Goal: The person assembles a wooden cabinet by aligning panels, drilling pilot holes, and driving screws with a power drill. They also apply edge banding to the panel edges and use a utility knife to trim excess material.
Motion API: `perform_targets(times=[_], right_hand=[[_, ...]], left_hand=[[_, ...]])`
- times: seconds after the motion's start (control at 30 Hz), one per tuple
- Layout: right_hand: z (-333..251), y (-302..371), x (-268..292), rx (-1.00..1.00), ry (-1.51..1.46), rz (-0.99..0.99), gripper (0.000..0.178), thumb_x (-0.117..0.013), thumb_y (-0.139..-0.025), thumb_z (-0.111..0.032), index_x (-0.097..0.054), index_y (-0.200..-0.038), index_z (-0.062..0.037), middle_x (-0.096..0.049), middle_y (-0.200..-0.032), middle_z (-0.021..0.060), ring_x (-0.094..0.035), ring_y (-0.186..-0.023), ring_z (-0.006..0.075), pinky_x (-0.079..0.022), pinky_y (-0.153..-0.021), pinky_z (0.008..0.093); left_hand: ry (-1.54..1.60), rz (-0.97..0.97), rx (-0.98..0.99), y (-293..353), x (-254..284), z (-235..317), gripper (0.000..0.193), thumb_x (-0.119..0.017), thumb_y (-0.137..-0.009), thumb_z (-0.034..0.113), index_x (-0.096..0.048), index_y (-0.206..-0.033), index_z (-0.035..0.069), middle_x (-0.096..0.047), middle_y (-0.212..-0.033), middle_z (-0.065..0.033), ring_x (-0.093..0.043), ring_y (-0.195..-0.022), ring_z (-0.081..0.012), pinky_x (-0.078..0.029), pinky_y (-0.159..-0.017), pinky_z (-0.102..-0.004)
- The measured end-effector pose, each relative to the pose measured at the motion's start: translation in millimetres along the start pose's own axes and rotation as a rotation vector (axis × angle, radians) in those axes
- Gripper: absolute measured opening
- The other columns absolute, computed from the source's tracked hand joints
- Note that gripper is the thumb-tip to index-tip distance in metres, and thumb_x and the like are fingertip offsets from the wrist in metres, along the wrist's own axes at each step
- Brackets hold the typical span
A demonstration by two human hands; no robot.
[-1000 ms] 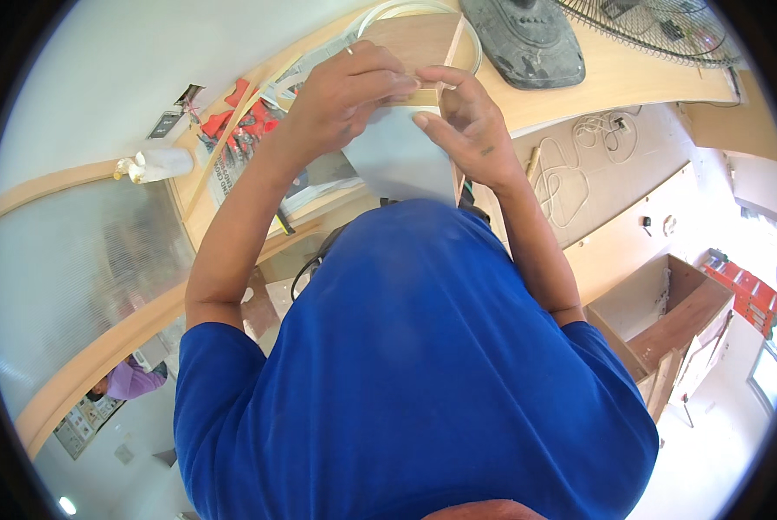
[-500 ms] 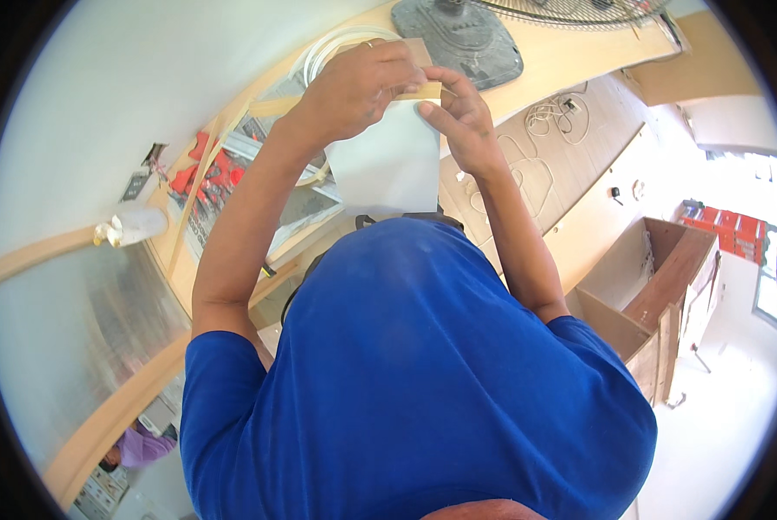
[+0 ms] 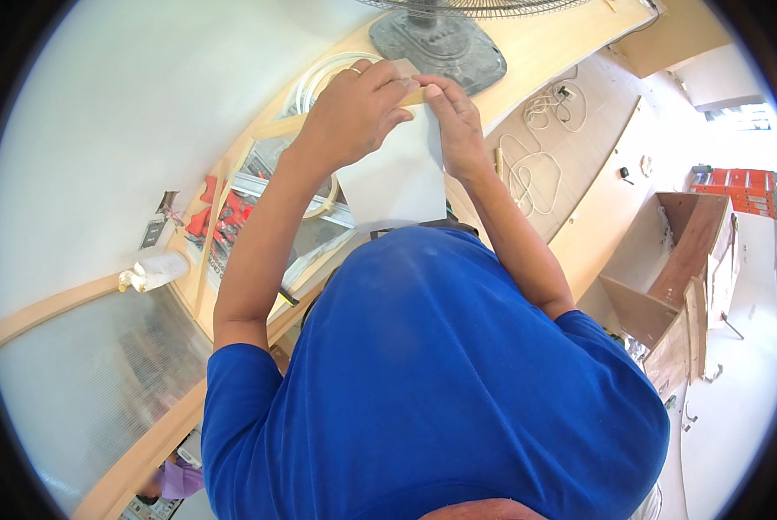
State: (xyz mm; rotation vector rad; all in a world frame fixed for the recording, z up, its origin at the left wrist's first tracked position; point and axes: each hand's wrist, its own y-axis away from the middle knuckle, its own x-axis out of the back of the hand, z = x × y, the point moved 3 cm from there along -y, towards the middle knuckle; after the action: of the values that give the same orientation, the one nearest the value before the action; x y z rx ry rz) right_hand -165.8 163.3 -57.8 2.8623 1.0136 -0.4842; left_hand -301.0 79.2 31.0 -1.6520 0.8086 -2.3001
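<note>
A white board stands against my front, its far edge bordered by a narrow tan strip. At that edge my left hand has its fingers bent and closed on the strip; its fingertips are partly hidden. My right hand grips the board's far right corner, its thumb pressed on the strip and its index finger reaching toward the left hand. Just behind the hands lies a loop of pale, thin banding, partly covered by the left hand.
A fan's dark base stands on the wooden bench. Left of my forearm lie red objects and a white bottle-like cylinder. A cord trails on the floor, right of the bench. Wooden box frames stand farther right. A person in purple is at lower left.
The whole view has shifted slightly. My right thumb has moved up onto the strip at the board's edge, and its fingers have drawn closer together. The left hand stays at the same edge.
</note>
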Motion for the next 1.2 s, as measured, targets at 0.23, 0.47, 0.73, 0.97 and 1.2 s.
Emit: perform_targets(times=[0.23, 0.47, 0.73, 0.97, 1.2], right_hand=[[1, -2, -7, -0.060, -0.218, 0.011, 0.060, -0.033, -0.109, -0.051, -0.060, -0.134, -0.0028, -0.068, -0.102, 0.0095, -0.061, -0.086, 0.0124, -0.050, -0.078, 0.0272], [4, -7, -10, -0.010, -0.112, -0.063, 0.042, -0.059, -0.103, -0.028, -0.056, -0.136, -0.0027, -0.070, -0.107, 0.0106, -0.063, -0.093, 0.0115, -0.049, -0.082, 0.0247], [2, 1, -3, -0.031, -0.075, -0.045, 0.058, -0.069, -0.094, -0.011, -0.043, -0.145, -0.0019, -0.071, -0.110, 0.0113, -0.064, -0.100, 0.0121, -0.048, -0.089, 0.0244], [2, 11, -3, -0.022, -0.062, -0.099, 0.055, -0.068, -0.095, -0.014, -0.044, -0.144, -0.0028, -0.071, -0.104, 0.0096, -0.062, -0.092, 0.0102, -0.047, -0.083, 0.0240], [-3, 25, -6, -0.017, 0.047, -0.159, 0.056, -0.068, -0.096, -0.018, -0.044, -0.145, -0.0046, -0.070, -0.102, 0.0085, -0.061, -0.090, 0.0098, -0.046, -0.080, 0.0244]], left_hand=[[0.076, -0.093, 0.176, 22, 17, -29, 0.025, -0.076, -0.084, 0.016, -0.071, -0.106, 0.007, -0.063, -0.098, -0.0078, -0.063, -0.092, -0.0277, -0.052, -0.078, -0.0392], [0.071, 0.009, 0.153, 31, 29, -23, 0.012, -0.075, -0.087, 0.010, -0.068, -0.094, 0.004, -0.062, -0.089, -0.0072, -0.063, -0.080, -0.0229, -0.050, -0.073, -0.0322], [0.402, -0.204, 0.898, 104, 99, -115, 0.013, -0.074, -0.088, 0.009, -0.066, -0.090, 0.000, -0.059, -0.076, 0.0029, -0.048, -0.069, -0.0061, -0.043, -0.065, -0.0264], [-0.273, -0.339, 1.105, 239, 18, -197, 0.020, -0.073, -0.086, 0.020, -0.070, -0.093, 0.002, -0.071, -0.087, -0.0189, -0.069, -0.083, -0.0372, -0.051, -0.074, -0.0472], [-0.403, -0.434, 1.062, 282, -45, -192, 0.019, -0.069, -0.087, 0.019, -0.072, -0.098, 0.004, -0.071, -0.099, -0.0188, -0.069, -0.095, -0.0394, -0.053, -0.083, -0.0509]])
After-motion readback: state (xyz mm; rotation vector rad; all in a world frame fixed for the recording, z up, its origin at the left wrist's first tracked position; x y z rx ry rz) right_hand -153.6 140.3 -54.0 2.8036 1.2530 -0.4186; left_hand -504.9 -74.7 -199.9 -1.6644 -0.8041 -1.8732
